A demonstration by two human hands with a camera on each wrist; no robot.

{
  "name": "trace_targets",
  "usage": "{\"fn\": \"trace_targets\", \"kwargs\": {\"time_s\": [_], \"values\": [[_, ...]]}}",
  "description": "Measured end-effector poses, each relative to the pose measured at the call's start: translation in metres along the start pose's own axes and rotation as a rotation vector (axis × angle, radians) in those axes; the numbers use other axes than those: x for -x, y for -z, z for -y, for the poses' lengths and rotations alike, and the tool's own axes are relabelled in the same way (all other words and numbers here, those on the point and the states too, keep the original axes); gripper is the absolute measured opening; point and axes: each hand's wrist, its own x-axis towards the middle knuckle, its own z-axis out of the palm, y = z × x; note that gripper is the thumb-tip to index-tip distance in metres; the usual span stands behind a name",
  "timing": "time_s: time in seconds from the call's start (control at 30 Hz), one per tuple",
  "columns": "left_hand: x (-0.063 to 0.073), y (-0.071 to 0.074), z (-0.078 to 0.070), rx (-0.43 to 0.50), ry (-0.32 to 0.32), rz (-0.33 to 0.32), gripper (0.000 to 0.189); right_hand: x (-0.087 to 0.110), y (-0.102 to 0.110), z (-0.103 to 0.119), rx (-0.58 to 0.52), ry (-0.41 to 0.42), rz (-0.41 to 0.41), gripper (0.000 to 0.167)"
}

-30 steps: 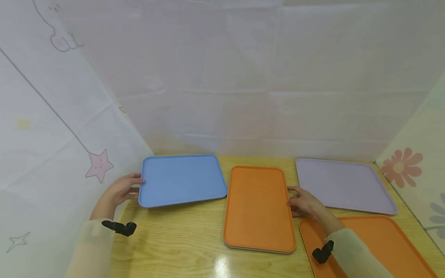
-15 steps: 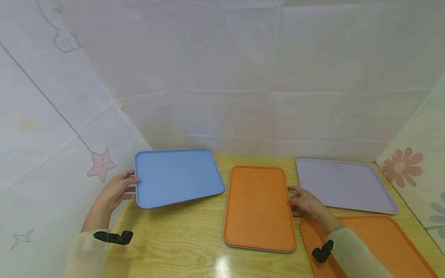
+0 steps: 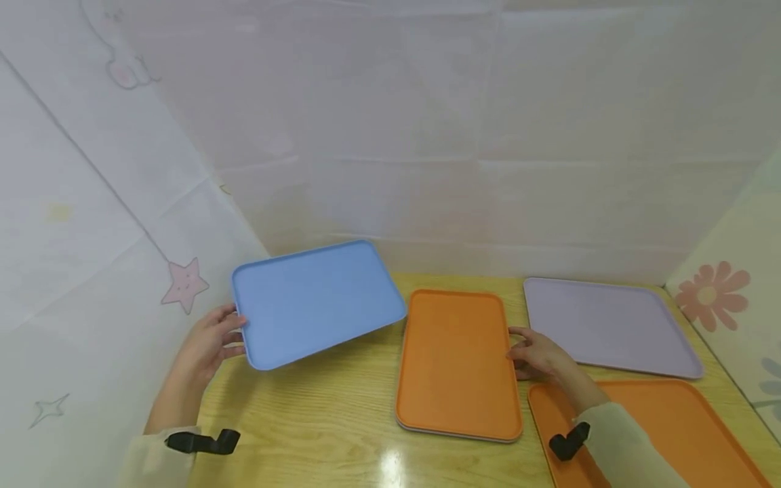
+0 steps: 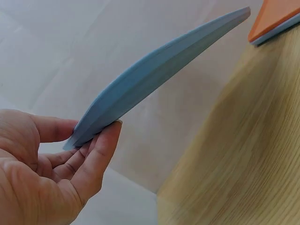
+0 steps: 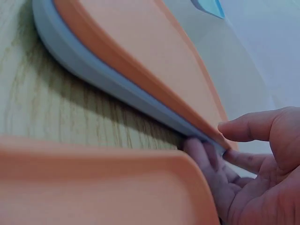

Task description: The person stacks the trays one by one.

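Note:
In the head view my left hand pinches the left short edge of a blue tray. That tray is tilted and raised off the table. The left wrist view shows the thumb on one side of the blue tray's rim and the fingers on its underside. An orange tray lies on top of a greyish tray in the middle. At their right edge my right hand holds the pair, thumb at the orange rim and fingers at the lower edge.
A lilac tray lies at the back right. Nearer, under the right forearm, is a second orange tray. The wooden table is bordered by pale hanging sheets at the back and both sides.
My left hand has lifted the blue tray higher and tilted it, its far right corner rising most. The right hand and the stacked trays have stayed in place.

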Motion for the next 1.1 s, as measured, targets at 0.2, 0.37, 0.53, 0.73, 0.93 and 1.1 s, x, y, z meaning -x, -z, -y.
{"fn": "trace_targets", "kwargs": {"time_s": [0.2,0.37,0.53,0.73,0.93,1.1], "values": [[0.010,-0.018,-0.005,0.050,-0.022,0.005,0.070,0.010,-0.008,0.012,0.314,0.109,-0.189,0.062],[0.015,-0.037,-0.009,0.070,-0.051,0.018,0.066,0.019,-0.018,0.025,0.191,0.135,-0.237,0.055],[0.015,-0.057,-0.011,0.097,-0.061,0.019,0.063,0.022,-0.036,0.033,-0.080,0.152,-0.172,0.053],[0.012,-0.083,-0.012,0.126,-0.057,0.043,0.061,0.018,-0.059,0.032,-0.358,0.107,-0.160,0.055],[0.008,-0.108,-0.013,0.161,-0.042,0.056,0.056,0.016,-0.073,0.030,-0.543,0.125,-0.150,0.054],[0.004,-0.127,-0.014,0.192,-0.039,0.059,0.055,0.018,-0.087,0.033,-0.688,0.127,-0.163,0.043]]}}
